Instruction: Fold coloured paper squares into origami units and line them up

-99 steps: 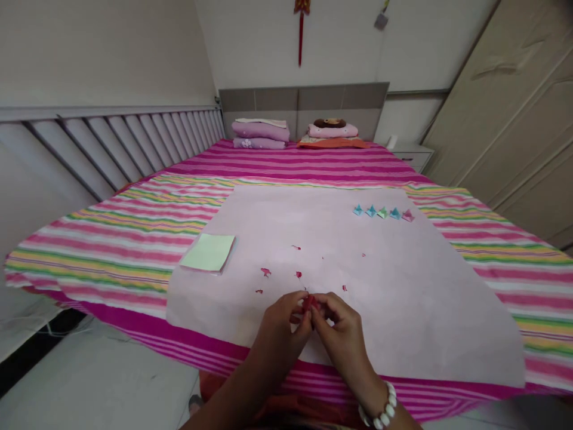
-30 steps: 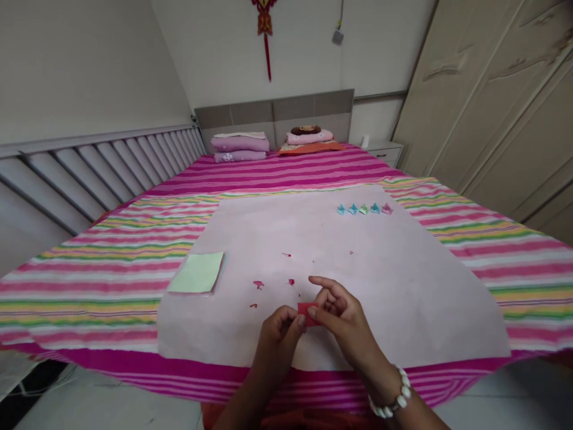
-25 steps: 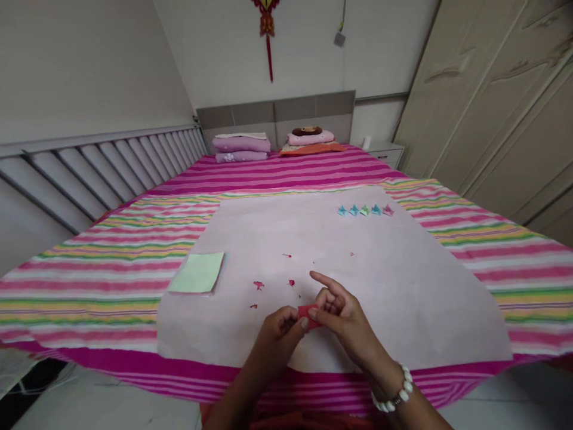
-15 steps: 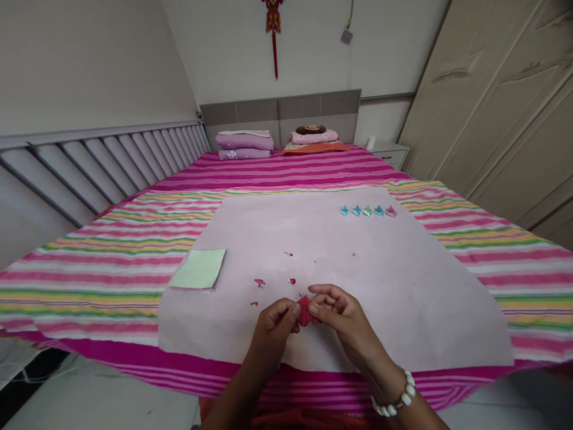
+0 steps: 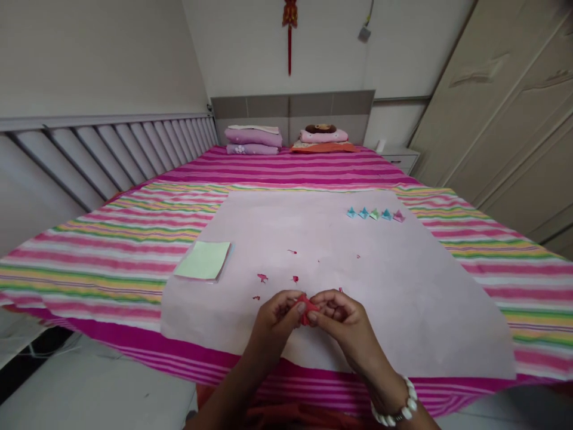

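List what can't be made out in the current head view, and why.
All head view:
Red paper: exact folds, partly covered by left hand and right hand.
Red scrap beyond the right hand: lower part, hidden by that hand.
Wall hanging: top, cut off by upper picture edge.
Paper stack: sheet count, edges too small.

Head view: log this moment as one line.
left hand: pinching red paper; right hand: same; pale sheet: red scraps beyond hands, five folded pieces far right
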A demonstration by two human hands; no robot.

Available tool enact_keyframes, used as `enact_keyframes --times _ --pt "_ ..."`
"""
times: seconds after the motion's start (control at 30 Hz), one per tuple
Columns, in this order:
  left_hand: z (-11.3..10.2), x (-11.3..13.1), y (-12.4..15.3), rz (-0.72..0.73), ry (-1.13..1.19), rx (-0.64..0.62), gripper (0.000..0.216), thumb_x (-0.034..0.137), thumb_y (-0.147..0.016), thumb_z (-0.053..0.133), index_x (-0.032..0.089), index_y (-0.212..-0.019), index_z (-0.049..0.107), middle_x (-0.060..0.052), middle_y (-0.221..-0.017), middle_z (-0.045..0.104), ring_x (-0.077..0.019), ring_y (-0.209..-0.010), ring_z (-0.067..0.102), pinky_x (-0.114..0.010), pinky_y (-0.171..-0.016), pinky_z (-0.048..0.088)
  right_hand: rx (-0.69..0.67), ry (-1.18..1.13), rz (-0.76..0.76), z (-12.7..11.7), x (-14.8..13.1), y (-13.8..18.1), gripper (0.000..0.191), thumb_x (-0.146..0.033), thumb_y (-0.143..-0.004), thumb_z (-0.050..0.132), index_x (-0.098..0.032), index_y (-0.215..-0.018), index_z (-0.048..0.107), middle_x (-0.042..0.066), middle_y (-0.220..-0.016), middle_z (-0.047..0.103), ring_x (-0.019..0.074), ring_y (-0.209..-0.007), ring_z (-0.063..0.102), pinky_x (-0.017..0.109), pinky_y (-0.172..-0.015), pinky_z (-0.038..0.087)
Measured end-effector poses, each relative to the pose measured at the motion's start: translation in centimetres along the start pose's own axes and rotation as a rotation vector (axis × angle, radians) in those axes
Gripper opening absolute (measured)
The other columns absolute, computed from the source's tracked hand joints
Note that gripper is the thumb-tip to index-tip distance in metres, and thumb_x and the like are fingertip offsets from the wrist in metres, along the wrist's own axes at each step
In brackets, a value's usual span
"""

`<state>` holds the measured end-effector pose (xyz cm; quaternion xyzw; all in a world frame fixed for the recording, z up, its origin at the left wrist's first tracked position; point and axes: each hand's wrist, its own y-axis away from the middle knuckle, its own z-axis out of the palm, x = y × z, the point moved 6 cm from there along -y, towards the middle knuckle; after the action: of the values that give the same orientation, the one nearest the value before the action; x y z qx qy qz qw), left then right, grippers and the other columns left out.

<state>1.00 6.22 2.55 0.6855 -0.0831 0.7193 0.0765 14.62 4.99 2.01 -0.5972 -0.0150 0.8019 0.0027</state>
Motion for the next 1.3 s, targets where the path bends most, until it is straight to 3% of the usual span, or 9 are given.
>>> enact_keyframes --times 0.07,0.27,0.37,0.53,0.83,1.07,1.3 --pt "-0.2 -0.3 0.2 -0.018 0.068 -0.003 0.024 0.028 -0.077 0.066 0.02 -0.097 0.057 0.003 -0.065 0.061 -0.0137 -0.062 0.057 -0.025 -0.062 0.043 -0.005 -0.01 0.018 -0.1 0.0 0.0 0.02 -0.027 -0.064 0.081 -0.019 -0.077 0.068 0.0 -0.063 0.068 0.0134 -0.058 0.063 0.027 -0.06 0.053" --pt "-0.2 -0.2 0.4 -0.04 0.147 -0.131 0.017 0.024 -0.076 0.067 0.019 -0.081 0.052 0.001 -0.069 0.062 -0.0122 -0.064 0.059 -0.026 -0.064 0.046 -0.082 -0.073 0.1 0.7 0.0 0.0 0.023 -0.024 -0.063 0.082 -0.018 -0.078 0.066 -0.001 -0.06 0.068 0.0119 -0.052 0.063 0.024 -0.053 0.05" --pt "-0.2 -0.1 0.3 -0.067 0.147 -0.158 0.017 0.023 -0.076 0.067 0.018 -0.079 0.051 0.001 -0.068 0.063 -0.0131 -0.064 0.061 -0.027 -0.064 0.046 -0.146 -0.101 0.125 1.3 0.1 0.1 0.025 -0.023 -0.061 0.083 -0.019 -0.077 0.064 -0.001 -0.064 0.07 0.0118 -0.054 0.064 0.024 -0.055 0.051" --pt "0.0 0.3 0.5 -0.108 0.161 -0.209 0.013 0.022 -0.076 0.068 0.016 -0.081 0.058 0.0 -0.068 0.065 -0.0112 -0.063 0.061 -0.024 -0.062 0.046 -0.135 -0.067 0.139 1.0 0.1 0.2 0.019 -0.026 -0.066 0.08 -0.016 -0.076 0.068 0.001 -0.059 0.07 0.0126 -0.053 0.064 0.024 -0.054 0.05" --pt "0.2 -0.5 0.4 -0.159 0.258 -0.034 0.018 0.022 -0.063 0.077 0.013 -0.066 0.062 0.002 -0.054 0.064 -0.009 -0.051 0.058 -0.021 -0.053 0.046 -0.049 -0.144 0.128 0.9 0.6 0.4 0.015 -0.022 -0.061 0.082 -0.016 -0.067 0.07 0.001 -0.053 0.069 0.0104 -0.046 0.06 0.02 -0.049 0.046" --pt "-0.1 -0.3 0.7 -0.085 0.286 -0.035 0.01 0.021 -0.068 0.074 0.014 -0.073 0.07 0.0 -0.057 0.067 -0.0105 -0.054 0.06 -0.023 -0.055 0.047 -0.037 -0.256 0.171 1.3 0.3 0.6 0.007 -0.015 -0.061 0.076 -0.016 -0.066 0.072 0.002 -0.056 0.07 0.0123 -0.05 0.061 0.022 -0.052 0.047" --pt "-0.3 0.4 1.0 -0.064 0.204 -0.019 0.01 0.024 -0.072 0.069 0.015 -0.068 0.071 -0.001 -0.058 0.068 -0.0129 -0.058 0.061 -0.025 -0.059 0.049 0.026 -0.331 0.21 1.5 1.0 0.7 0.007 -0.01 -0.059 0.07 -0.017 -0.061 0.069 0.001 -0.056 0.069 0.0112 -0.048 0.059 0.021 -0.05 0.045"
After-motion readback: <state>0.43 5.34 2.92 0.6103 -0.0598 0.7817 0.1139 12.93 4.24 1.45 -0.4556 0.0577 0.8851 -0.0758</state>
